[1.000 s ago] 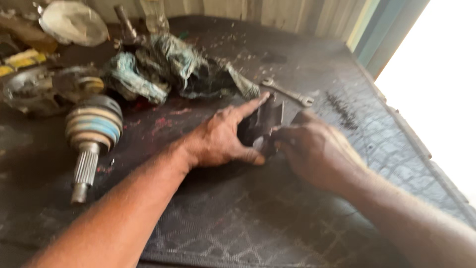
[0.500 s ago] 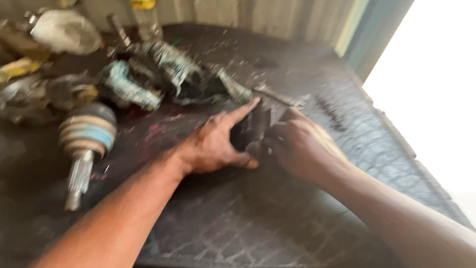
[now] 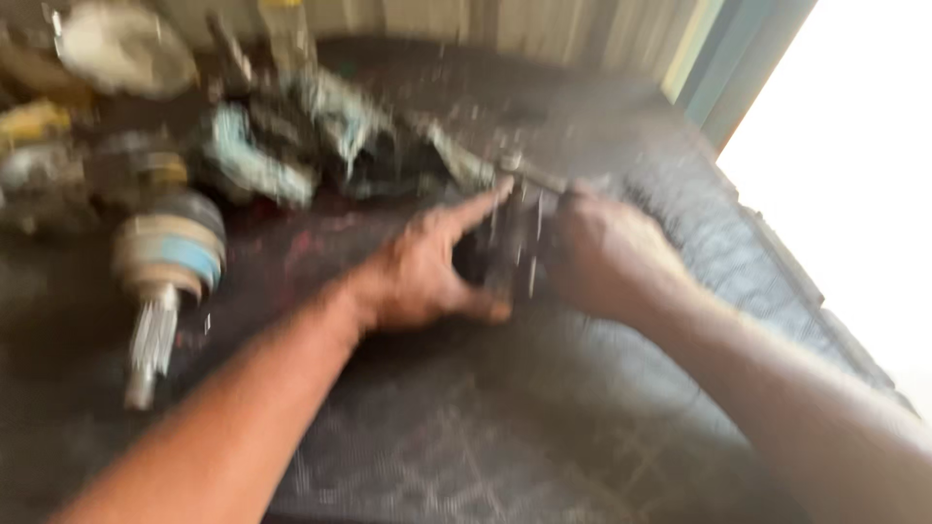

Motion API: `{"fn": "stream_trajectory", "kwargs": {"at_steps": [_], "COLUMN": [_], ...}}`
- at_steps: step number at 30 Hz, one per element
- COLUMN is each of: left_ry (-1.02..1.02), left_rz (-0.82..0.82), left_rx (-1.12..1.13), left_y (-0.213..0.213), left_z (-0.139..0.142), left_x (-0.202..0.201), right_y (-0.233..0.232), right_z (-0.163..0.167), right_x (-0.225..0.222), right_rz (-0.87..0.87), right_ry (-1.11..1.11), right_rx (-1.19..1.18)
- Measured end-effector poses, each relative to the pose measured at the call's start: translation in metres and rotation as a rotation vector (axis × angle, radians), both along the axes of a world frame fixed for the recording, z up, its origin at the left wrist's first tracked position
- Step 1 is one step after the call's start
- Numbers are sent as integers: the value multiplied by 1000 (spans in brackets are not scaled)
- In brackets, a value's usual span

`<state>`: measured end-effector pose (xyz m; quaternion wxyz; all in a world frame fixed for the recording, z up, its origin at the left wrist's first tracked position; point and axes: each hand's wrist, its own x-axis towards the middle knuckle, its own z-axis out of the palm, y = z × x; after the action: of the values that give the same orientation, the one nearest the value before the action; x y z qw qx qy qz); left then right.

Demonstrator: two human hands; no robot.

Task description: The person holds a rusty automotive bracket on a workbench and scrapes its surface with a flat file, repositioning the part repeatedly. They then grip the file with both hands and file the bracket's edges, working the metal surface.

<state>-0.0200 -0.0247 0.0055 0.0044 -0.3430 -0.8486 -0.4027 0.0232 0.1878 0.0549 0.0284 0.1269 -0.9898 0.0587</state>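
Your dark mat (image 3: 544, 427) covers the bench; left of it lies a splined joint (image 3: 165, 272), behind it crumpled rags (image 3: 311, 136).

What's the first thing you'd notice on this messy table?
Two hands meet in the middle: the left hand and right hand grip a small dark metal part between them. At the left lies a ribbed joint with a splined shaft, with crumpled rags behind.
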Motion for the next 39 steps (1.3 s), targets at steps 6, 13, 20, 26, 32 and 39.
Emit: {"fn": "stream_trajectory", "kwargs": {"at_steps": [6, 13, 20, 26, 32, 39], "left_ry": [-28, -101, -82, -26, -107, -12], "left_rz": [50, 86, 17, 32, 131, 19], "left_rx": [-71, -76, 21, -10, -117, 56], "left_y": [-1, 4, 3, 1, 3, 1], "left_z": [-3, 5, 0, -3, 0, -7], "left_x": [2, 3, 0, -1, 0, 0], "right_y": [-3, 19, 36, 18, -3, 10], "right_z": [2, -6, -15, -9, 5, -14], "right_x": [11, 18, 2, 16, 17, 5], "right_rz": [85, -28, -50, -7, -35, 165], "right_ry": [56, -246, -210, -184, -230, -4], "right_rx": [-47, -6, -103, 117, 225, 76]}}
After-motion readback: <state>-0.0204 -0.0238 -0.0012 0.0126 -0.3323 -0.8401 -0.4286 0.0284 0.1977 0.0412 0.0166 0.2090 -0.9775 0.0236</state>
